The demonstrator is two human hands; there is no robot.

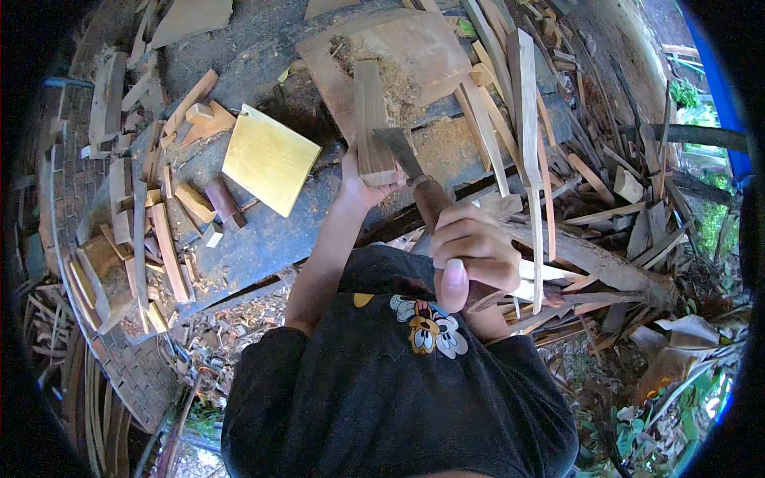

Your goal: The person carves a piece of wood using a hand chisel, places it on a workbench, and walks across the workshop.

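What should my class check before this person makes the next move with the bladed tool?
1. Left hand holding the wood block near its lower end: ok.
2. Right hand around the wooden handle of the bladed tool: ok.
3. Left fingers well clear of the blade: seemingly not ok; they look close.
4. Brown board free of wood debris: not ok.
5. Blade sharp: cannot tell.

- The wooden block (368, 103) looks matt, its long face bare and unvarnished.
- The knife blade (398, 151) is metal — dark and dull.
- The knife handle (431, 201) looks like smooth wood.
- The yellow panel (272, 162) is smooth, faintly glossy — material unclear.
- The shirt (382, 398) is soft, matt black cloth.
- The bench top (251, 259) looks rough, worn and matt.
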